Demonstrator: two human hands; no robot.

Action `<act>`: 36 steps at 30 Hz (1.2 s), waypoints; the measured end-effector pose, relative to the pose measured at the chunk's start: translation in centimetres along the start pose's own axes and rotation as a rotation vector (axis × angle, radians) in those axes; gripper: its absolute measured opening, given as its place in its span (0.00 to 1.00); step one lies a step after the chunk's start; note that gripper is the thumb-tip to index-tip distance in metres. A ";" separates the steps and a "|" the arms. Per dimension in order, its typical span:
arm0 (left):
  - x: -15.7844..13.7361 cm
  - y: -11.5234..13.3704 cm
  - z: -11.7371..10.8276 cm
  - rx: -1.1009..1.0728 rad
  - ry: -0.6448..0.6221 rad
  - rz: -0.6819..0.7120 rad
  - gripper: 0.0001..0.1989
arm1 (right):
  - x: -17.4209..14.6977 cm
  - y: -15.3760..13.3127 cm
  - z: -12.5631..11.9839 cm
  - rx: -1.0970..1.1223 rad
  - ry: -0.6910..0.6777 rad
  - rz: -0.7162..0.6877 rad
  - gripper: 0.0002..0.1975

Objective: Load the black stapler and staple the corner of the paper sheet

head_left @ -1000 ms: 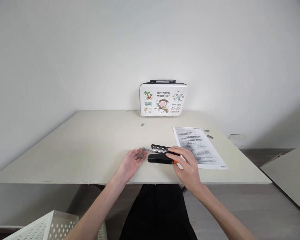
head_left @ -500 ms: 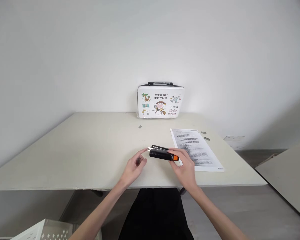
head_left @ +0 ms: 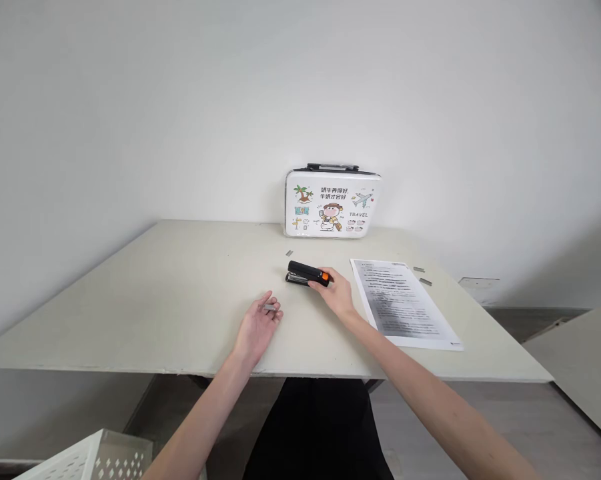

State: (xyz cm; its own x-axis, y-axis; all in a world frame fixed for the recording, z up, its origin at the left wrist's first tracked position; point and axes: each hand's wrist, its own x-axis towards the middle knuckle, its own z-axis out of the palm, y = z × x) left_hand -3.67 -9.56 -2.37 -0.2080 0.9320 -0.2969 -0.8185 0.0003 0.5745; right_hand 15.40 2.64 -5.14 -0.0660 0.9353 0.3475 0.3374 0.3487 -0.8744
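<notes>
My right hand grips a black stapler with an orange part at its rear end. Its front end points left, and it is at or just above the tabletop. Palm up, my left hand has its fingers curled, and a small grey strip of staples lies across them. Between the two hands there is a gap. Beyond the stapler another strip of staples rests on the table. To the right of my right hand lies a printed sheet of paper.
A white case with cartoon prints and a black handle stands against the wall. Near the right table edge, two staple strips lie beside the paper. A white perforated basket is below the table at the lower left.
My right hand has moved the stapler farther away and slightly left, turning it over. My left hand has drawn back from its metal end and turned palm up, showing a staple strip.
</notes>
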 end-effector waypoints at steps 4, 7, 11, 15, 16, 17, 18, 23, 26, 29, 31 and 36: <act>0.0 0.3 -0.2 -0.105 0.038 -0.025 0.09 | 3.7 0.9 3.9 -0.053 -0.065 -0.035 0.17; -0.2 0.2 -0.2 -0.134 0.038 -0.035 0.13 | 5.8 0.9 6.7 -0.065 -0.102 -0.065 0.16; -0.2 0.0 -0.3 -0.144 0.031 -0.041 0.18 | 7.4 0.5 9.0 -0.113 -0.143 -0.100 0.16; -0.2 -0.2 -0.4 -0.135 0.021 -0.048 0.20 | 6.7 -0.7 8.1 -0.186 -0.147 -0.171 0.17; -0.3 -0.2 -0.4 -0.134 0.019 -0.048 0.20 | 6.1 -1.2 7.5 -0.194 -0.142 -0.211 0.17; -0.3 -0.2 -0.4 -0.133 0.019 -0.048 0.21 | 5.3 -1.7 6.8 -0.194 -0.140 -0.263 0.16; -0.3 -0.2 -0.4 -0.132 0.019 -0.050 0.21 | 4.4 -2.2 6.0 -0.188 -0.146 -0.340 0.15; -0.1 -0.3 -0.7 -0.082 -0.002 -0.046 0.20 | -0.7 -4.2 3.0 -0.167 -0.394 -0.654 0.13; 0.3 -0.3 -1.0 -0.015 -0.013 -0.041 0.19 | -2.4 -4.4 2.9 -0.194 -0.481 -0.672 0.13; 0.6 -0.3 -1.0 0.037 0.000 -0.036 0.18 | -3.3 -4.2 3.2 -0.182 -0.466 -0.635 0.09; 0.6 -0.3 -0.8 0.065 -0.009 -0.033 0.17 | -3.7 -4.1 2.9 -0.168 -0.427 -0.616 0.08; 0.0 -0.1 0.1 0.100 -0.075 -0.014 0.18 | -3.8 -2.1 -2.7 -0.221 -0.233 -0.519 0.09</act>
State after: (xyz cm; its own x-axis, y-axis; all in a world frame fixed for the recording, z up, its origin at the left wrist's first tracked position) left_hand -3.48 -9.55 -2.37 -0.1530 0.9562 -0.2498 -0.7629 0.0464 0.6448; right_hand 17.49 -1.85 -3.73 -0.4694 0.6439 0.6042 0.3918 0.7651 -0.5110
